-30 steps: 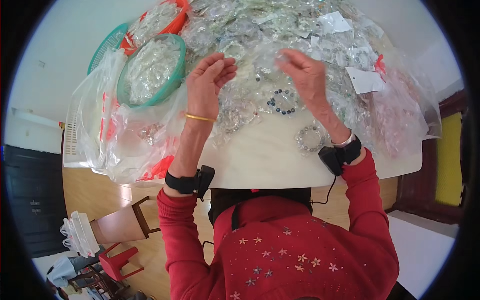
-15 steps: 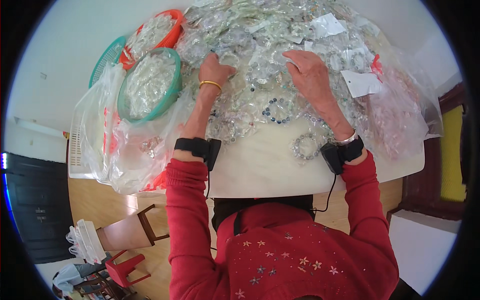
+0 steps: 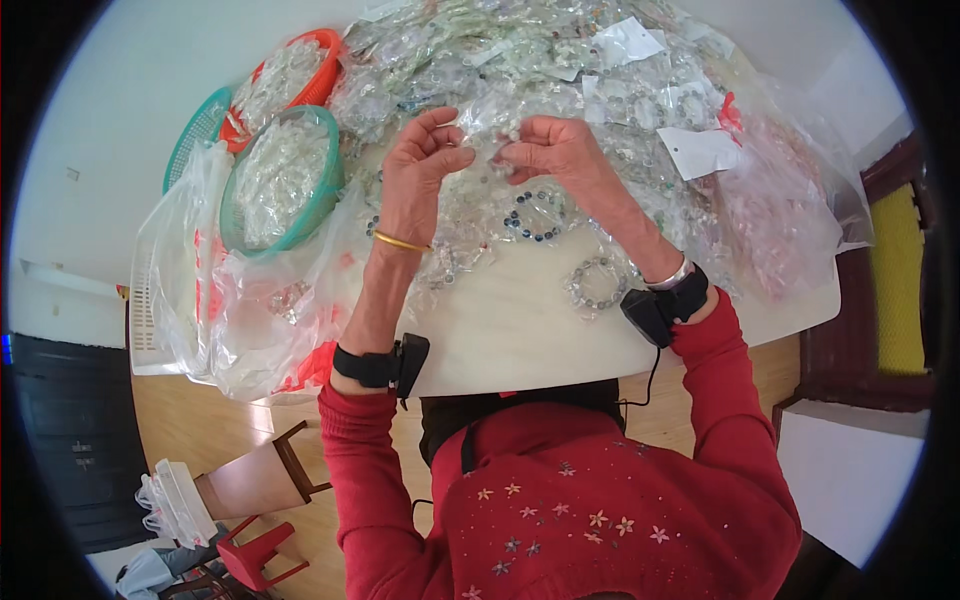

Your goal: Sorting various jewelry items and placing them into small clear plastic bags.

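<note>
Both hands up over middle of table [image 3: 520,340], fingertips close together. Left hand [image 3: 420,170] and right hand [image 3: 555,155] each pinched on a clear bag [image 3: 490,125], held between them just above the pile [image 3: 520,60] of bagged bracelets. Fingers curled, thumbs pressing against forefingers; bag contents too small to tell. Gold bangle [image 3: 400,241] on left wrist, black strap device [image 3: 385,365] lower on left forearm. Silver bangle and black strap device [image 3: 665,300] on right wrist, cable hanging from it. Dark bead bracelet [image 3: 532,212] lying on table under the hands, in clear wrap. Pale bead bracelet [image 3: 597,284] nearer the table edge, just beside right wrist. Green basket [image 3: 325,190] left of left hand, full of clear bags; orange basket [image 3: 320,50] and teal basket [image 3: 190,140] behind it, partly overlapped. Loose plastic bags [image 3: 230,310] draped over left table edge. White tags [image 3: 700,150] on pile at right. Red sleeves at bottom, small wooden chair [image 3: 260,480] on floor lower left.
</note>
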Demonstrator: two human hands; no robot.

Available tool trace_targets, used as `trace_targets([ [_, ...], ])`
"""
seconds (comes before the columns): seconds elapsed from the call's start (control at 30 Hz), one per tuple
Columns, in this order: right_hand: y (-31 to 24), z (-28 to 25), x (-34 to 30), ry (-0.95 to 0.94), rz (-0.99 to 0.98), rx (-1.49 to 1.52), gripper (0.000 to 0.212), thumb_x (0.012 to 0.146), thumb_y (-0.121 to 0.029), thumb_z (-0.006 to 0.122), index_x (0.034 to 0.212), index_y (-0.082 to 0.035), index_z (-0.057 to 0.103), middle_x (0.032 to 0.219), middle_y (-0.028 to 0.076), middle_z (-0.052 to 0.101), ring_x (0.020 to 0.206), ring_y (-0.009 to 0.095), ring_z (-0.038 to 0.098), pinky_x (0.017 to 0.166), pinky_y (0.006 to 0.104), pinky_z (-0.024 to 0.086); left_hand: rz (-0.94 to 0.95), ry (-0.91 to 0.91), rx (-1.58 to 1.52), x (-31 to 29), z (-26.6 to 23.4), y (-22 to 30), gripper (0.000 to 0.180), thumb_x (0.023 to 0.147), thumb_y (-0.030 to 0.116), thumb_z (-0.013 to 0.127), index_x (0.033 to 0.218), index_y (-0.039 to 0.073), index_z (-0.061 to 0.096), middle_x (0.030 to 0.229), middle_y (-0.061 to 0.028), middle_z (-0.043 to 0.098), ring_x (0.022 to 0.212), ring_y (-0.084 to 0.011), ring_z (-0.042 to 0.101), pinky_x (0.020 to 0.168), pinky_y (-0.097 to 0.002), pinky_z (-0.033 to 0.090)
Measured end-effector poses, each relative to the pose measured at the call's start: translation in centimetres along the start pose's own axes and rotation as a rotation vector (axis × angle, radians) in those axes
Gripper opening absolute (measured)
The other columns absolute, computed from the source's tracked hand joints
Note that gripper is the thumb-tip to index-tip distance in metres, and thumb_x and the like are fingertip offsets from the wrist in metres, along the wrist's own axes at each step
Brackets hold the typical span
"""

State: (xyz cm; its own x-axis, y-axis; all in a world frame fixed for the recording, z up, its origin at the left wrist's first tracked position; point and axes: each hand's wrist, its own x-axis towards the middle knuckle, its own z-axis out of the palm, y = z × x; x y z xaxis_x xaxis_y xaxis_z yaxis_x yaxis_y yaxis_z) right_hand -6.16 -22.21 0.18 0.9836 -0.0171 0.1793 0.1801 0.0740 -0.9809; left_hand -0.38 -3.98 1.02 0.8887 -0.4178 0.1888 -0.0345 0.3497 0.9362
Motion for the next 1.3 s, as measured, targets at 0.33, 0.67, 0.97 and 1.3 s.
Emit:
trace_targets([
  [0.33,-0.5,0.1,-0.5,0.043,0.08,0.113,0.021,0.079,-0.01,0.065,0.09,0.008,0.061,0.077,0.008,0.063,0.062,0.015,0.063,0.057,0.0261,0.054,-0.295,0.0,-0.179,-1.9,0.9,0.2,0.025,0.08,0.009,0.061,0.103,-0.001,0.057,0.09,-0.0062,0.061,0.075,-0.0146,0.06,0.071,-0.0303,0.053],
  [0.67,-0.6,1.4,-0.5,0.042,0.174,-0.06,0.017,0.078,-0.01,0.065,0.085,0.006,0.062,0.072,0.007,0.062,0.057,0.015,0.062,0.054,0.0254,0.053,-0.314,0.038,-0.046,-3.2,-0.8,-1.1,0.01,0.082,0.007,0.06,0.089,0.0,0.061,0.086,-0.0066,0.063,0.074,-0.016,0.063,0.066,-0.0276,0.055],
  [0.97,-1.0,0.6,-0.8,-0.001,0.198,-0.035,0.016,0.08,-0.011,0.063,0.084,0.005,0.064,0.07,0.007,0.063,0.056,0.012,0.059,0.051,0.0249,0.051,-0.396,0.091,-0.073,-5.4,-2.1,-0.4,0.007,0.083,0.008,0.06,0.087,0.002,0.059,0.085,-0.0061,0.062,0.071,-0.0186,0.065,0.064,-0.0288,0.055],
  [1.3,1.8,0.5,-0.3,0.009,0.026,-0.469,0.017,0.081,-0.01,0.06,0.091,0.002,0.065,0.075,0.003,0.064,0.067,0.007,0.057,0.06,0.0217,0.046,-0.513,0.13,-0.178,-7.1,-3.5,0.7,0.005,0.083,0.006,0.059,0.082,0.006,0.054,0.081,-0.0053,0.06,0.071,-0.0214,0.066,0.062,-0.0283,0.055],
])
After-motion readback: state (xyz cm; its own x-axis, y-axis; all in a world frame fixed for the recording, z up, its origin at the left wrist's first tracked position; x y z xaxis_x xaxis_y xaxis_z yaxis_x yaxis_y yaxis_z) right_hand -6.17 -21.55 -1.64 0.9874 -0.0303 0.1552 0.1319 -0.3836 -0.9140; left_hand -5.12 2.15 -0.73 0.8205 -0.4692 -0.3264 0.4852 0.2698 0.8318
